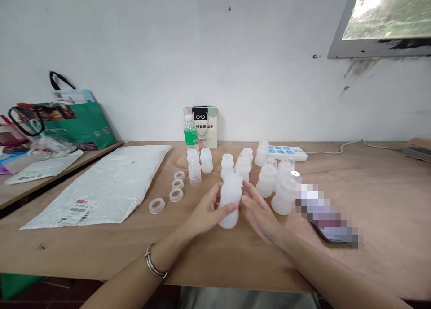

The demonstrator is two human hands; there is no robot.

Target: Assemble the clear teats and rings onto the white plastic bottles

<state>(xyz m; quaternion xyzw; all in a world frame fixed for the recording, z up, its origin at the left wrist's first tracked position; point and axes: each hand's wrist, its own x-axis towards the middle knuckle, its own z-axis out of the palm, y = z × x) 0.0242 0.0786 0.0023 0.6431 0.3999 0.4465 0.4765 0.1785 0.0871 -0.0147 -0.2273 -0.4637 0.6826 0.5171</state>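
Note:
Above the table's middle, both hands hold a frosted white baby bottle upright. My left hand is closed round its left side, thumb across the front. The fingers of my right hand grip the right side near the neck; some fingertips are hidden behind it. Just beyond stand open-topped white bottles and a stack of clear domed caps. Several clear collar rings lie flat to the left. Close to my right hand are bottles fitted with clear caps.
On the left lies a large white mailing bag. A water bottle and a paper bag stand by the wall. At the right are a power strip and a blurred-out phone. A green bag sits far left.

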